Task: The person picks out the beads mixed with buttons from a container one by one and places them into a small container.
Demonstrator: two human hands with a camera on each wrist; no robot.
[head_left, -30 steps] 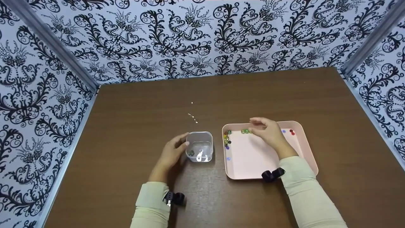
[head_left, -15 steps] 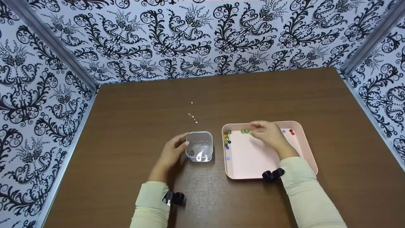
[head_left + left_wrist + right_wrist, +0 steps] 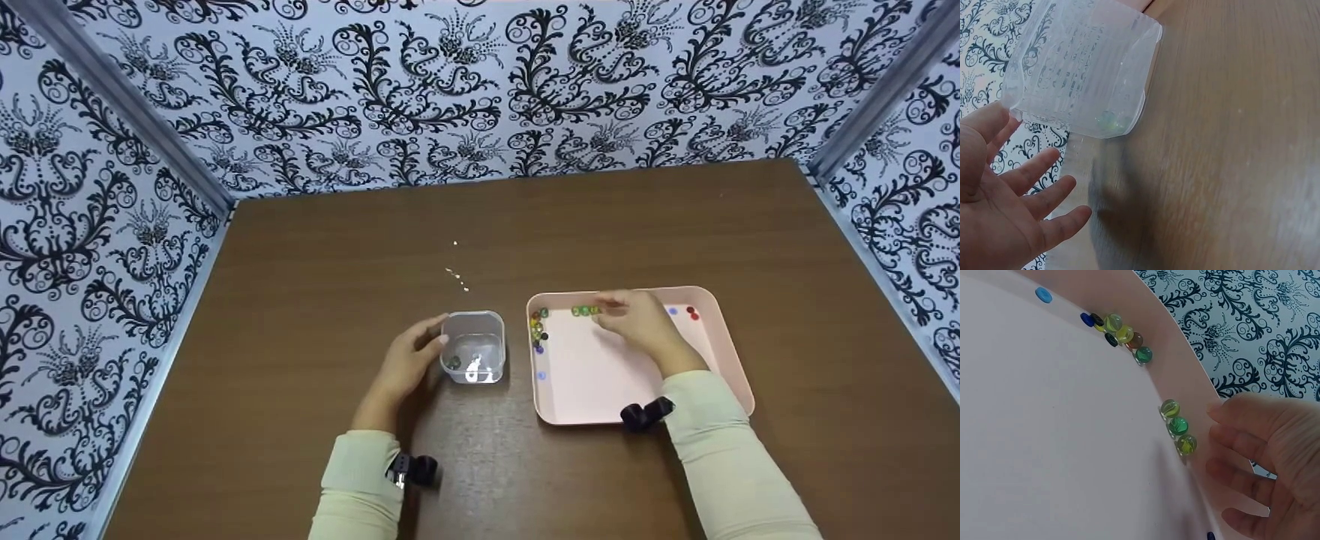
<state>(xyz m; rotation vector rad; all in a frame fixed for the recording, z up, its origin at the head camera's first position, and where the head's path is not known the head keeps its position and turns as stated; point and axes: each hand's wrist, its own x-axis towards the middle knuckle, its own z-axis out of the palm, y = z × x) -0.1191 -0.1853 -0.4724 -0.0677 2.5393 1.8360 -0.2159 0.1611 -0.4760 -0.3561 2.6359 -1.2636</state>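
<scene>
My left hand (image 3: 405,364) is at the left side of a clear square plastic container (image 3: 489,360), thumb and index fingertips at its rim. In the left wrist view the other fingers are spread apart, touching nothing. A greenish marble (image 3: 454,362) lies in the container's near-left corner. My right hand (image 3: 637,322) hovers at the far wall of a pink tray (image 3: 600,390), fingers loosely bent. Beside its fingertips, three glass marbles (image 3: 1179,426) stand in a row along that wall: two yellow-green, one green between them. Nothing shows between the right fingers.
At the tray's left side are several more marbles (image 3: 1124,333) with small blue and black pieces; a light blue piece (image 3: 541,376) lies nearer. Red pieces (image 3: 692,313) sit in the far right corner. White specks (image 3: 457,277) mark the brown table (image 3: 322,270). Patterned walls enclose it.
My right hand has dropped a little toward the tray's far wall and the marble row, its fingers drawing closer together. The left hand and container stay put.
</scene>
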